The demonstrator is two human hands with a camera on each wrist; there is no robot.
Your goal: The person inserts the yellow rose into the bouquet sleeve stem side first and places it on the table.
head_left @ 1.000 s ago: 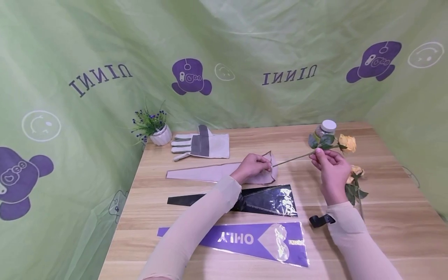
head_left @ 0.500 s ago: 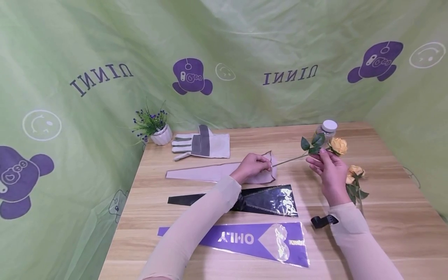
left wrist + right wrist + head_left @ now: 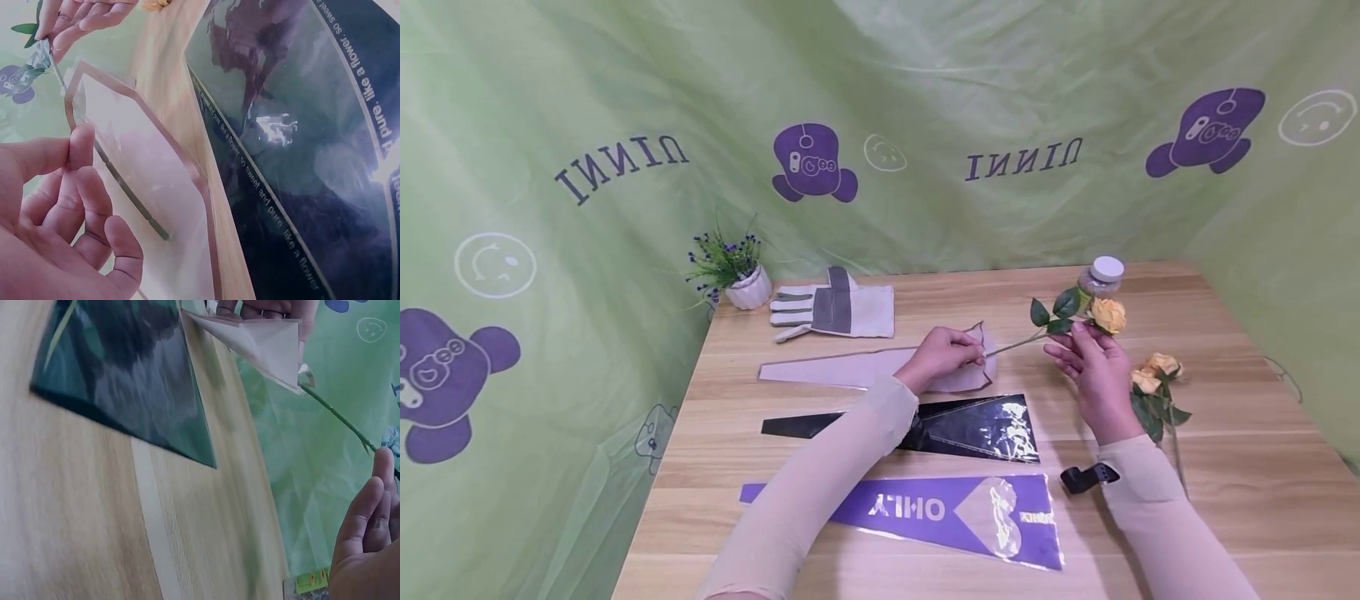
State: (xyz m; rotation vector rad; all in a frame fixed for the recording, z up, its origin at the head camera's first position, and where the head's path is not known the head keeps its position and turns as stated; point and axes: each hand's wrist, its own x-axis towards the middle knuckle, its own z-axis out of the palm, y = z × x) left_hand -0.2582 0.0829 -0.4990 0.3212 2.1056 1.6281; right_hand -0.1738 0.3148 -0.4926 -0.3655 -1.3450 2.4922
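Note:
My left hand [image 3: 942,358] pinches the mouth of a pale pink flower sleeve [image 3: 820,372] with a dark border, lying on the table. In my right hand [image 3: 1101,379], thumb and fingers hold a yellow rose [image 3: 1108,316] by its stem, just below the bloom and green leaves [image 3: 1064,304]. The stem [image 3: 337,415] slants down into the sleeve's mouth. In the left wrist view, the stem's lower end [image 3: 164,234] shows against the pale sleeve, past my left fingertips [image 3: 82,140]. My left forearm hides part of the other sleeves.
A black sleeve [image 3: 981,429] and a purple sleeve [image 3: 917,515] lie nearer me. More yellow roses [image 3: 1159,367] lie right, near a black roll [image 3: 1078,479]. Along the back are a potted plant [image 3: 749,289], a work glove [image 3: 868,311] and a white-lidded jar [image 3: 1103,279].
My right hand has moved left with the rose, so less stem shows between it and the sleeve's mouth. The left hand keeps its place on the sleeve.

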